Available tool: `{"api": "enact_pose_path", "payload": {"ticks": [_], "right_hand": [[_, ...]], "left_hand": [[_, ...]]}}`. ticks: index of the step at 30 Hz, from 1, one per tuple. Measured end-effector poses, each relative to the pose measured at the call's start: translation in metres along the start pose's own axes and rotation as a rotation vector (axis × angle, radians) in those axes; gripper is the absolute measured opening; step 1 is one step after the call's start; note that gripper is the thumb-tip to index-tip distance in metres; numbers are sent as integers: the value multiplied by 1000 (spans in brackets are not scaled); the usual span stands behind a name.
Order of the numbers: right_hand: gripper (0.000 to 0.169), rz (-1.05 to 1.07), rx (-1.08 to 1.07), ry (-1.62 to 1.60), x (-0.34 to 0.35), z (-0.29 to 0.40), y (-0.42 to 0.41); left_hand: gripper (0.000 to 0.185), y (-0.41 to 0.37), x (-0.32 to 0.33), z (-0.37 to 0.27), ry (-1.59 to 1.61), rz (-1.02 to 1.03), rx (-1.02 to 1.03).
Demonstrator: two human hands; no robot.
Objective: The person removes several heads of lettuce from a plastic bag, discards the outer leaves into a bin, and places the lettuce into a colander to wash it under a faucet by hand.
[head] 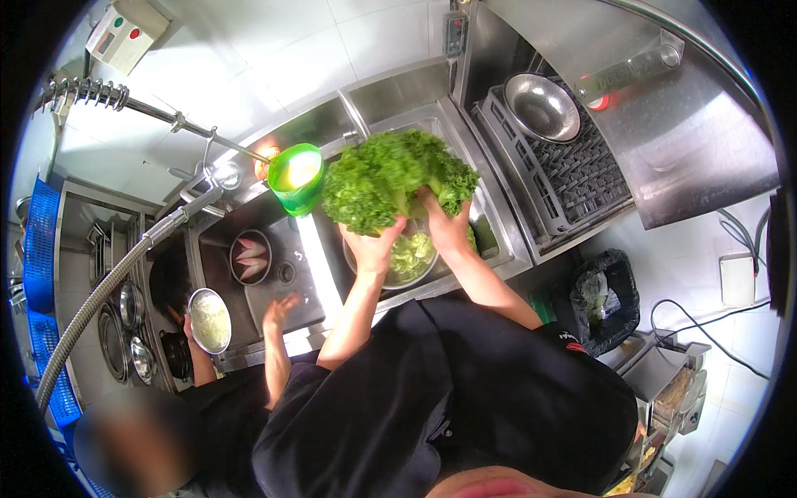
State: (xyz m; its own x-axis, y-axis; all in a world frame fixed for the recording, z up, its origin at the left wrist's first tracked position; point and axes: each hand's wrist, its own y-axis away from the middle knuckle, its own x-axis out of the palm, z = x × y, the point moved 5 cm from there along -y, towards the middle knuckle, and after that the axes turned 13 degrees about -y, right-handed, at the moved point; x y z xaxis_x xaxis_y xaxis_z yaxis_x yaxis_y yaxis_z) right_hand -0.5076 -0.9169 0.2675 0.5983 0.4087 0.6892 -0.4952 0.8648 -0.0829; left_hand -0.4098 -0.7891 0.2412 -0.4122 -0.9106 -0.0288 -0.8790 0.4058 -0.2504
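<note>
My left hand [375, 244] and my right hand [447, 227] hold a large bunch of curly green lettuce [389, 171] between them, above the right-hand sink. Parts of my fingers are hidden by the leaves, which look slightly blurred. Below my wrists, a round metal bowl [408, 286] in the sink holds pale green leaves [411, 254]. More green leaf shows beside my right wrist. Behind the lettuce a metal faucet [353, 115] rises at the sink's back edge.
At left, a co-worker's hand holds a bowl of pale shreds [210, 320]; the other hand [283, 308] hovers by the left sink. A green container [297, 179] stands between the sinks. A dish rack [560, 168] carries a metal bowl [542, 107]. A lined bin [604, 302] stands lower right.
</note>
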Motion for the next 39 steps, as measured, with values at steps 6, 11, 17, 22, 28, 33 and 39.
{"api": "enact_pose_path", "payload": {"ticks": [6, 11, 17, 22, 28, 33, 39], "right_hand": [[32, -93, 165, -12, -5, -25, 1], [33, -155, 257, -78, -14, -44, -5], [48, -365, 199, -205, 5, -55, 4], [50, -382, 262, -365, 18, -55, -3], [40, -203, 246, -354, 17, -67, -6], [34, -3, 413, -192, -14, -94, -20], [31, -216, 295, -386, 13, -82, -18]], "left_hand": [[46, 1, -15, 11, -140, -25, 44], [64, -2, -24, 5, -372, 98, 194], [62, -8, -25, 40, -39, 8, 66], [83, -16, -13, 30, 590, -39, -166], [77, -19, -22, 24, 526, 23, -159], [75, -24, -30, 9, 227, 53, -84], [77, -25, -18, 4, 478, 20, -106]]}}
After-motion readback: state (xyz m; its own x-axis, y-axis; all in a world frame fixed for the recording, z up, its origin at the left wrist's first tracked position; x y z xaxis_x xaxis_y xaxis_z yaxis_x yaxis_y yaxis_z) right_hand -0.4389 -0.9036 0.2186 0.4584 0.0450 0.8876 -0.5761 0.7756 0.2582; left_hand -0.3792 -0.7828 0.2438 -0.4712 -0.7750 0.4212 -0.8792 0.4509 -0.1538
